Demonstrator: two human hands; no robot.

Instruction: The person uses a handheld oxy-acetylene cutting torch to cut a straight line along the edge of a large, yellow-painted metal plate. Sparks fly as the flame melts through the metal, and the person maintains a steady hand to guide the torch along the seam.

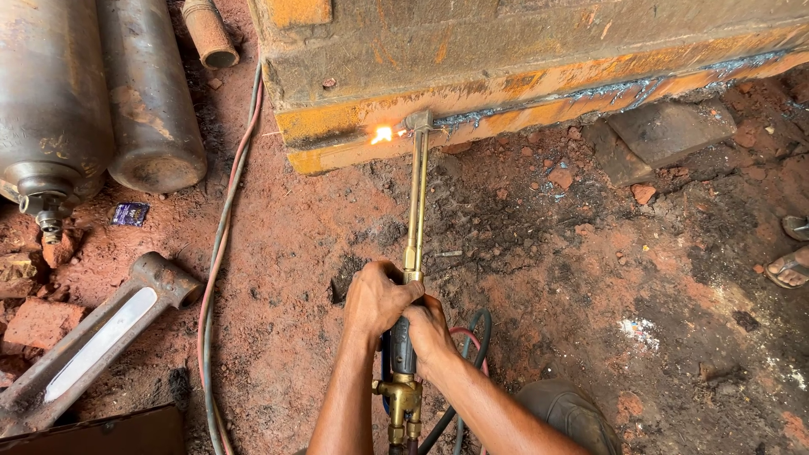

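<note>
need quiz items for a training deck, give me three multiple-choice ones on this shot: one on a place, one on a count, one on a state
1. Where do the gas cylinders lie?
A. upper left
B. lower right
C. under the steel block

2. How many hands grip the torch?
A. none
B. one
C. two

3. What state is the torch tip in?
A. unlit, lying on the ground
B. lit, flame at the steel block's edge
C. wrapped in cloth

Answers:
1. A, both cylinders lie on the red soil in the upper left corner.
2. C, the left hand and right hand both close around the torch handle.
3. B, a bright flame glows where the tip meets the lower edge of the steel block.
</note>
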